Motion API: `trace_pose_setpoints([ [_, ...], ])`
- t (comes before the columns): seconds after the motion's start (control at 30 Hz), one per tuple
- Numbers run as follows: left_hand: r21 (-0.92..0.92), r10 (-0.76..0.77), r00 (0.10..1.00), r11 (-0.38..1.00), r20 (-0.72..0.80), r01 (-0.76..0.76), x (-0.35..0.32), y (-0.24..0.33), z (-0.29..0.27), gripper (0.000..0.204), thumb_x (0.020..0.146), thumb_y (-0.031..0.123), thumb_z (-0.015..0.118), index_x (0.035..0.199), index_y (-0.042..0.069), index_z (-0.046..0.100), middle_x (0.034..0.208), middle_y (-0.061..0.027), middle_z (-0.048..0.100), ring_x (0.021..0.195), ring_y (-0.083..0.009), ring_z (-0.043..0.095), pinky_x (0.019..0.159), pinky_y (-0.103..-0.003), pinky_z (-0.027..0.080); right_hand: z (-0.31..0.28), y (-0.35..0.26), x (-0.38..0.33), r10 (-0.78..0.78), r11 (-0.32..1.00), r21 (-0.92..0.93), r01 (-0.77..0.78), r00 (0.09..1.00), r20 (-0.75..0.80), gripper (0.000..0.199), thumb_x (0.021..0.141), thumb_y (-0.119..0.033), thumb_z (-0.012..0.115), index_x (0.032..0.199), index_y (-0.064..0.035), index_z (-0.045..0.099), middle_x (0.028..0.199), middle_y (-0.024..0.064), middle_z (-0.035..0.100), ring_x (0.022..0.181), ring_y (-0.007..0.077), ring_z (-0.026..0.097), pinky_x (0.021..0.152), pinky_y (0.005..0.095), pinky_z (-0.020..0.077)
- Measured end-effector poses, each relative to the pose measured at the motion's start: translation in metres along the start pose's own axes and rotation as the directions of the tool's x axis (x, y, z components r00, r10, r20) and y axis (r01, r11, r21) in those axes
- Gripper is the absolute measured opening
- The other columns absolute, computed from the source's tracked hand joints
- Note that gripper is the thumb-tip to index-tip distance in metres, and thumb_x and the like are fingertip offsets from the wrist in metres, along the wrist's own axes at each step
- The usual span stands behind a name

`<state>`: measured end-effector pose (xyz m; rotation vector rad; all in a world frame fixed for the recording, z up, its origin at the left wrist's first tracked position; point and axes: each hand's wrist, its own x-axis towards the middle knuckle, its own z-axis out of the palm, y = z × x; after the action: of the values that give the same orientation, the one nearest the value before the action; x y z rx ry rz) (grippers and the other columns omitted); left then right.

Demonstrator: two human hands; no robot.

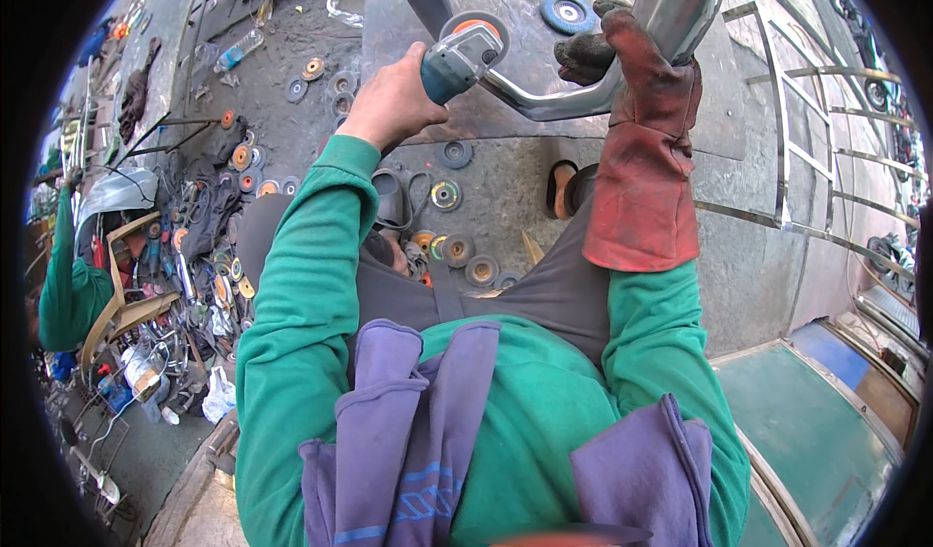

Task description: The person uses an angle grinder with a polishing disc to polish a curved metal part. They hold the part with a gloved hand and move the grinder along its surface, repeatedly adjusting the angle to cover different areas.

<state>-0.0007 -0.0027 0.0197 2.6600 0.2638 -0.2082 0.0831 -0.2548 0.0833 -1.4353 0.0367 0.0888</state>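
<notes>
My bare left hand (384, 100) is wrapped round the body of an angle grinder (455, 67). An orange-faced disc (492, 30) on its head sits close to a bent, shiny metal tube frame (684, 11); I cannot tell whether they touch. On the right, my right hand (637, 81) wears a long red leather glove with dark, worn fingers. It grips the frame at its thick right-hand tube, with the fingers partly curled. A blue-rimmed grinding disc (568, 13) lies on the metal sheet beyond the frame.
Several used discs (446, 194) lie on the ground between my legs and leftward. A plastic bottle (239, 50) is at the far left. On the right stands a welded metal rack (780, 119). Another person's green sleeve (73, 299) shows at the left edge, near cluttered tools.
</notes>
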Motion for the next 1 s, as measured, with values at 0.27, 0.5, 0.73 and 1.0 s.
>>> trace_pose_setpoints([
  [0.27, 0.002, 0.003, 0.999, 1.000, 0.032, -0.003, -0.002, 0.000, 0.002, 0.067, 0.074, 0.021, 0.087, 0.129, 0.004, 0.053, 0.110, -0.0284, 0.076, 0.108, -0.0483, 0.072, 0.093, -0.055, 0.059, 0.000, 0.003, 0.007, 0.013, 0.999, -0.046, -0.012, 1.000, 0.017, 0.049, 0.090, -0.032, 0.078, 0.119, 0.0061, 0.068, 0.079, 0.0185, 0.072, 0.065, 0.0327, 0.073, 0.061, 0.0455, 0.0638],
  [0.5, -0.075, -0.079, 0.997, 0.994, -0.018, 0.078, -0.004, -0.007, 0.008, 0.076, 0.072, 0.025, 0.091, 0.133, 0.004, 0.052, 0.110, -0.0300, 0.075, 0.109, -0.0484, 0.072, 0.094, -0.054, 0.059, 0.009, -0.007, -0.006, 0.207, 0.976, 0.091, -0.197, 0.971, -0.122, 0.056, 0.089, -0.038, 0.079, 0.122, 0.0052, 0.067, 0.080, 0.0182, 0.071, 0.067, 0.0348, 0.073, 0.064, 0.0476, 0.0649],
  [0.73, -0.194, -0.016, 0.992, 0.980, 0.122, 0.039, -0.024, 0.000, 0.028, 0.084, 0.072, 0.028, 0.093, 0.139, 0.004, 0.050, 0.112, -0.0316, 0.074, 0.111, -0.0490, 0.072, 0.096, -0.053, 0.058, -0.032, 0.035, 0.033, 0.153, 0.981, 0.143, -0.133, 0.978, -0.139, 0.065, 0.088, -0.046, 0.080, 0.127, 0.0034, 0.065, 0.087, 0.0203, 0.070, 0.074, 0.0391, 0.074, 0.067, 0.0528, 0.0656],
  [1.0, -0.150, -0.171, 0.984, 0.973, 0.049, 0.176, -0.011, -0.010, 0.019, 0.082, 0.075, 0.027, 0.090, 0.142, 0.003, 0.049, 0.117, -0.0311, 0.074, 0.113, -0.0477, 0.072, 0.099, -0.052, 0.057, -0.061, 0.058, 0.055, 0.282, 0.899, 0.360, -0.251, 0.959, -0.036, 0.058, 0.090, -0.027, 0.078, 0.131, 0.0101, 0.060, 0.107, 0.0369, 0.070, 0.079, 0.0554, 0.074, 0.070, 0.0707, 0.0653],
])
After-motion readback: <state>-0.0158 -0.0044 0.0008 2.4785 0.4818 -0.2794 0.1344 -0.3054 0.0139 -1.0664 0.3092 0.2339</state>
